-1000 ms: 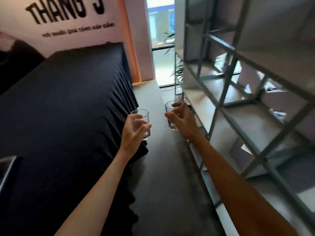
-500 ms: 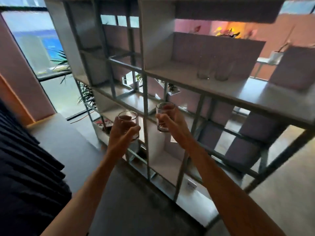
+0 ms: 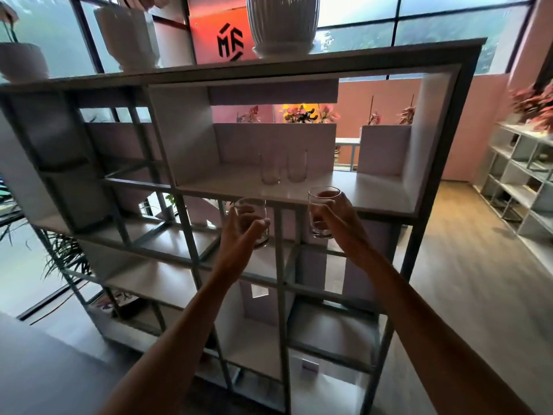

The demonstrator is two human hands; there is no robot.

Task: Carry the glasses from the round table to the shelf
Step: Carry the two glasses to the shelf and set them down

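Facing the shelf (image 3: 389,202), both arms raised. Left hand (image 3: 239,238), fingers clamped round a short glass (image 3: 253,217), held just below the front edge of the wide board. Right hand (image 3: 335,220), fingers clamped on a second glass (image 3: 321,214), rim level with that edge. Two tall glasses (image 3: 282,167) already standing mid-board, side by side, directly behind. Ribbed white vase (image 3: 282,25) on the top board.

Both my arms reach forward and up, bare. My left hand (image 3: 244,235) curls closed around a hold. My right hand (image 3: 335,218), slightly higher, grips likewise.
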